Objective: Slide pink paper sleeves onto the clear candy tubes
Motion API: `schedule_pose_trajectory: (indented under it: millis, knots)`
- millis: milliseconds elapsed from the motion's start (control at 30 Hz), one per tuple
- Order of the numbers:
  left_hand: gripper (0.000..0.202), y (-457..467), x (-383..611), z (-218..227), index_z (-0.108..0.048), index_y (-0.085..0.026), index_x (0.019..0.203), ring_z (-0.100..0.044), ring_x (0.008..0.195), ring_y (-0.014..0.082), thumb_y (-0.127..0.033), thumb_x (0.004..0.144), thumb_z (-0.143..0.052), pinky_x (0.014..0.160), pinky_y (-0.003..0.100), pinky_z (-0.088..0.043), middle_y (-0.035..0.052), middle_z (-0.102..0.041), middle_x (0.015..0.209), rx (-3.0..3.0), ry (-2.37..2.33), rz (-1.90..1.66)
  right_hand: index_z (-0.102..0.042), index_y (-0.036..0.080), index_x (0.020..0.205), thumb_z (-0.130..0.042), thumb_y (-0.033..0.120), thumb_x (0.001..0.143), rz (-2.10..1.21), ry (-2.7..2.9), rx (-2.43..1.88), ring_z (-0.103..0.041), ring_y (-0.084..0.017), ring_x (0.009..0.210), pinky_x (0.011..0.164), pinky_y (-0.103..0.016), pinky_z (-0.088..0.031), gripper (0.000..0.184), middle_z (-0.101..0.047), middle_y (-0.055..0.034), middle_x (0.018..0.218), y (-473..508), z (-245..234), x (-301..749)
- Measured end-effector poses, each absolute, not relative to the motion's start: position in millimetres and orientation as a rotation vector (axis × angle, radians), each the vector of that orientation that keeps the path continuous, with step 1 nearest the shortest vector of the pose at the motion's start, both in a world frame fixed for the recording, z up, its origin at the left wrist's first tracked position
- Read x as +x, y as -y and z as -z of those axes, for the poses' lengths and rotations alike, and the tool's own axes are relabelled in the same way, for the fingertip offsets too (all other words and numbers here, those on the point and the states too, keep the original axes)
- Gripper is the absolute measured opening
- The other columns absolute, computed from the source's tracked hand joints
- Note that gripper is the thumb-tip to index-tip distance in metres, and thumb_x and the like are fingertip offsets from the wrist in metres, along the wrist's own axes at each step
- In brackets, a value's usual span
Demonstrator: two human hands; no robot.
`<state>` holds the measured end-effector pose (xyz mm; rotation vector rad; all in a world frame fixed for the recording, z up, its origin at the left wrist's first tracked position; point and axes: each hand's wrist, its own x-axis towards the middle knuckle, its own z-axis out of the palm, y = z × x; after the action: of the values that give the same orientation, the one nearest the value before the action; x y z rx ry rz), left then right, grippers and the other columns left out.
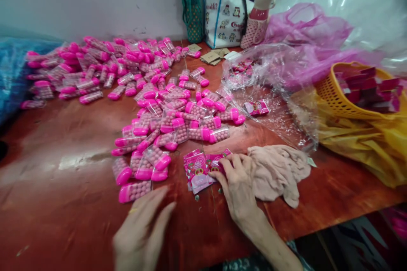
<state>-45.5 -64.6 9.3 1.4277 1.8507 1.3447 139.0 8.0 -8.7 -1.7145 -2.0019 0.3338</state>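
Here, left grip [140,229] wide, right grip [239,186] tight on one packet [212,161], one cloth [280,169] alongside.

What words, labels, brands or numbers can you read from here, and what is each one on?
"ndek?": red letters on the white bag, probably only part of a word; tentative reading.
Red logo lower on the same bag: too blurred to read surely.
Pink cards by the right hand: printed, too small and blurred.
Pink packet on the clear plastic: printed, unreadable.
No numbers I can make out.
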Motion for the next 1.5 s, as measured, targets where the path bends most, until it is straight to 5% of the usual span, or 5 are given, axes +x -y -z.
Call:
schedule_pose_trajectory:
  millis: [333, 700, 867, 1200, 1500]
  knots:
    - [0.03, 20, -15, 13, -0.062, -0.02, 0.104, -0.045, 0.111, 0.0293, -0.016, 0.074, -0.06, 0.09, 0.046, -0.042, 0.0106, -0.059, 0.117, 2.239, -1.679, -0.869, -0.069, 0.023, 0.086, -0.056, 0.011, 0.08, -0.291, 1.759, -1.478, -0.049, -0.021, 0.082, 0.078, -0.041, -0.039, 0.018, -0.062, -0.0048, 0.081, -8, 13, 143]
    - [0.012, -9, -2, -16, -0.071, -0.019, 0.081, -0.059, 0.068, 0.0155, -0.022, 0.07, -0.066, 0.067, 0.027, -0.048, 0.0025, -0.068, 0.073, 0.584, -1.317, -1.171, -0.061, 0.021, 0.107, -0.059, 0.018, 0.079, -0.809, 1.304, -1.515, -0.061, -0.018, 0.078, 0.071, -0.031, -0.05, 0.028, -0.067, -0.005, 0.085, 0, -13, 108]
    - [0.007, -11, -1, -19, -0.071, -0.015, 0.07, -0.058, 0.062, 0.0102, -0.015, 0.063, -0.071, 0.063, 0.019, -0.046, 0.0001, -0.067, 0.067, 0.439, -1.252, -1.318, -0.062, 0.017, 0.071, -0.052, 0.028, 0.083, -1.147, 1.198, -1.541, -0.052, -0.013, 0.056, 0.054, -0.023, -0.043, 0.019, -0.058, 0.0004, 0.06, -6, -13, 100]
    - [0.013, -15, -1, -22, -0.067, -0.013, 0.057, -0.054, 0.049, 0.0089, -0.011, 0.048, -0.077, 0.051, 0.019, -0.045, -0.0013, -0.062, 0.053, 0.24, -1.28, -1.35, -0.057, 0.018, 0.073, -0.051, 0.031, 0.084, -1.214, 1.363, -1.381, -0.051, -0.014, 0.069, 0.063, -0.023, -0.04, 0.018, -0.056, -0.0007, 0.073, -11, -24, 107]
    - [0.01, -7, 12, -20, -0.069, -0.014, 0.066, -0.055, 0.054, 0.0098, -0.021, 0.061, -0.073, 0.053, 0.019, -0.046, -0.0011, -0.063, 0.056, 0.36, -1.341, -1.461, -0.046, 0.017, 0.054, -0.047, 0.033, 0.087, -1.212, 1.393, -1.425, -0.035, -0.01, 0.052, 0.05, -0.023, -0.028, 0.036, -0.037, 0.0044, 0.053, -14, -15, 115]
